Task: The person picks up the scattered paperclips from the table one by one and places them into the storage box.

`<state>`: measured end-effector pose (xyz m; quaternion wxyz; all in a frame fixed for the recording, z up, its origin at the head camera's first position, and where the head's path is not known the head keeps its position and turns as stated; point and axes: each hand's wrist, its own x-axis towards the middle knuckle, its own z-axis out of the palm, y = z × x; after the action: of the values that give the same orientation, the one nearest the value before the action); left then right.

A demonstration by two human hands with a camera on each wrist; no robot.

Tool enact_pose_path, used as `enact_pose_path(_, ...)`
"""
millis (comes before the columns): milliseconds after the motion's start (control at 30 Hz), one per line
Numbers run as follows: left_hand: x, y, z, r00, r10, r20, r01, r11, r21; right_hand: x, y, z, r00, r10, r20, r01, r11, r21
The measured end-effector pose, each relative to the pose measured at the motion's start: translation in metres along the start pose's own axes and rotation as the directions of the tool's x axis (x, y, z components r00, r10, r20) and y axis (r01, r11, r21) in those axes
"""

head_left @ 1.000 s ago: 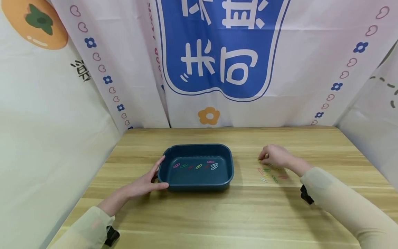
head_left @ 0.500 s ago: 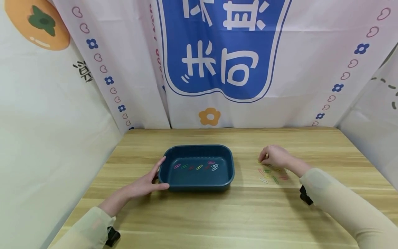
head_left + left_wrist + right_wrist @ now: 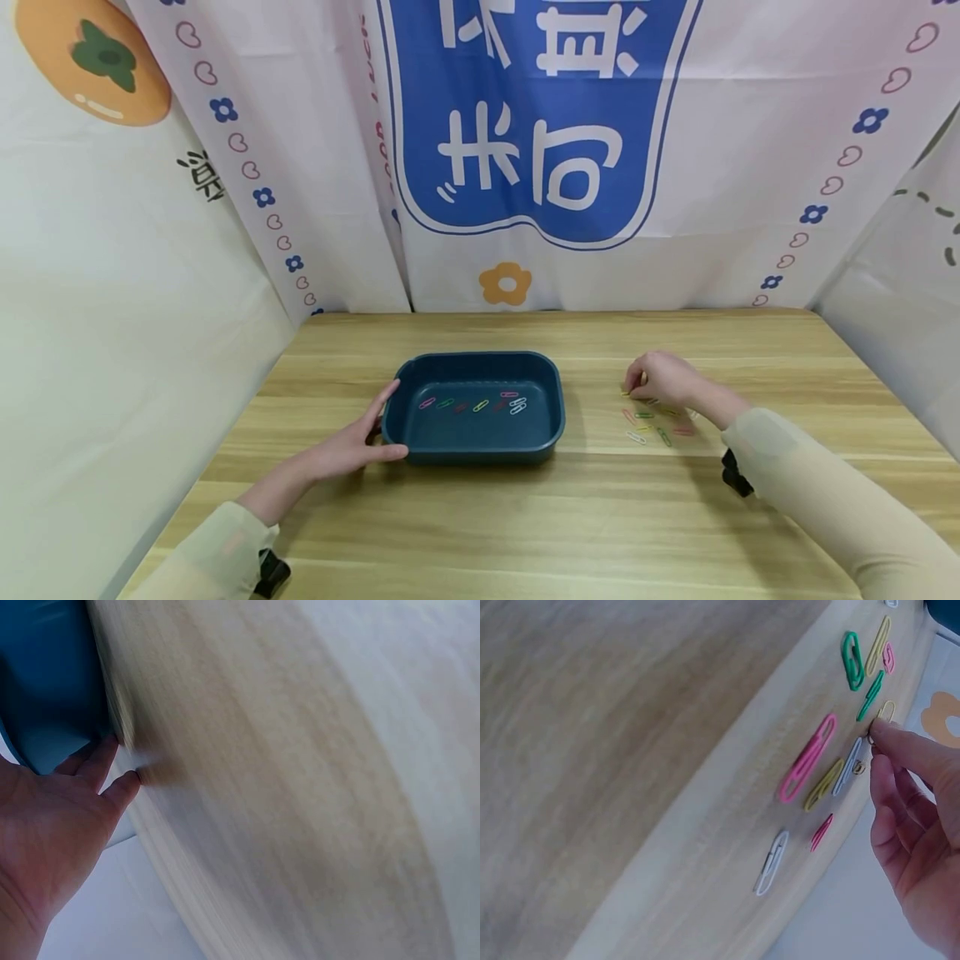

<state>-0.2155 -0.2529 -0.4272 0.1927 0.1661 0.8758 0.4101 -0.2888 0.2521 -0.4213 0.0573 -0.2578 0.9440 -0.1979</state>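
Observation:
My left hand rests against the left end of a dark blue tray, its thumb and index finger spread along the rim. In the left wrist view, its fingers lie against the outside of the tray. Inside the tray are several coloured paper clips. To the right, my right hand pinches a yellow paper clip between thumb and finger, low at the tabletop. Loose pink, green, yellow and white paper clips lie near it, among them a large pink one and a white one.
Both hands work over a wooden table. Behind it hangs a printed white cloth with a blue sign. Similar pale cloth closes off the left and right sides.
The head view has shifted very slightly. Both hands, the tray and the loose paper clips stay essentially where they were; the right hand keeps its pinch on the yellow paper clip.

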Motion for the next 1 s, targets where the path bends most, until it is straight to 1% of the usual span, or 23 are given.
enact_pose_path(100,0.000,0.000,0.000,1.000,-0.002,0.000,0.002,1.000,-0.003,0.000,-0.001,0.000,1.000,0.008,-0.001,-0.008,1.000,0.000)
enact_pose_path(300,0.000,0.001,-0.001,1.000,-0.013,0.002,0.013,1.000,-0.002,-0.001,0.000,-0.002,1.000,-0.018,-0.004,0.018,1.000,-0.007)
enact_pose_path(467,-0.001,0.001,0.000,1.000,-0.010,-0.002,0.010,1.000,-0.005,0.000,-0.003,-0.009,0.997,-0.056,-0.049,0.056,0.998,0.002)
enact_pose_path(567,-0.001,0.000,0.000,1.000,-0.004,-0.003,0.004,1.000,-0.002,0.001,-0.007,-0.017,0.994,-0.081,-0.075,0.082,0.997,0.010)
enact_pose_path(733,-0.001,-0.001,0.001,1.000,0.001,-0.004,-0.001,1.000,0.001,0.007,-0.018,-0.034,0.988,-0.124,-0.096,0.127,0.991,0.032)
enact_pose_path(833,0.000,0.000,0.001,1.000,0.005,-0.006,-0.005,1.000,0.000,0.012,-0.027,-0.045,0.982,-0.152,-0.114,0.155,0.988,0.015)
enact_pose_path(933,0.000,0.000,0.001,1.000,0.008,-0.007,-0.008,1.000,-0.002,0.017,-0.037,-0.055,0.975,-0.184,-0.125,0.182,0.983,-0.022)
enact_pose_path(1000,0.000,0.000,0.002,1.000,0.007,-0.004,-0.007,1.000,-0.001,0.020,-0.045,-0.061,0.975,-0.183,-0.123,0.179,0.983,-0.040)
